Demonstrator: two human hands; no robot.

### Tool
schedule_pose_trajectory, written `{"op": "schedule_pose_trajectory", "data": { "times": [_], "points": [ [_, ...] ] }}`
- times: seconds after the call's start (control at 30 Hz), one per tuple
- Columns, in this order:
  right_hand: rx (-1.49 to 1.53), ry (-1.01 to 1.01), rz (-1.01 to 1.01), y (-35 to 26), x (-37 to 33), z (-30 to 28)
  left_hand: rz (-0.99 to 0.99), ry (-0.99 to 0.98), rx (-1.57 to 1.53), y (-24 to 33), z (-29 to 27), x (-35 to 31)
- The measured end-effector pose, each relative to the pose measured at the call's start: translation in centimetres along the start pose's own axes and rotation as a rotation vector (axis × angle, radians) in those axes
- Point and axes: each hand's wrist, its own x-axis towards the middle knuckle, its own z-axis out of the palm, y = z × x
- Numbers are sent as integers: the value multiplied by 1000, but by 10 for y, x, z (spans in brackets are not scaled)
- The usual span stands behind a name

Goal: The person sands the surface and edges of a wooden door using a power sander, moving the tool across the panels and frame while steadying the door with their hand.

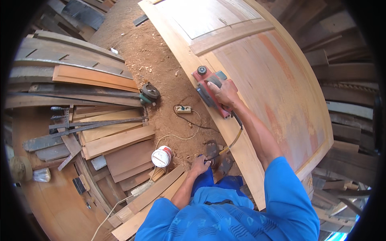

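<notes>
My right hand (224, 93) is wrapped round the handle of a red electric planer (204, 77) with a black knob at its front. The planer rests on the left long edge of a large wooden door (253, 64), which has raised frame pieces, inset panels and reddish patches. From the planer's rear a dark and yellow power cord (230, 147) runs back toward me. Low at my left side, by my blue trousers, my left hand (199, 165) is closed round that cord.
Sawdust and shavings cover the ground, where a power socket block (183, 109), a white bucket (161, 156) and a green power tool (149, 93) lie. Stacked boards (116, 140) fill the left; more planks (350, 104) line the right. A pale cable (120, 201) crosses the near left.
</notes>
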Motion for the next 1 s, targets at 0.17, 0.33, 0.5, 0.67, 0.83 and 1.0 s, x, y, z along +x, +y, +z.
{"op": "schedule_pose_trajectory", "data": {
  "times": [0.17, 0.33, 0.5, 0.67, 0.83, 1.0],
  "points": [
    [-63, -12, 22, -8, 16, 0, 21, 60, -23, 8, -10, 8],
    [-39, 3, -27, 2, 54, 12, 12, -107, -24, 8, -21, 36],
    [-20, -44, -6, -30, 105, 15, 43, -124, -29, 3, -37, 71],
    [-45, 80, -63, -43, 172, 25, 70, -58, -80, -1, -60, 108],
    [-157, 53, -52, -74, 221, 30, 48, -61, -176, -16, -68, 135],
    [7, 26, 10, -97, 257, 31, 139, -20, -152, 40, -103, 127]
  ]
}}
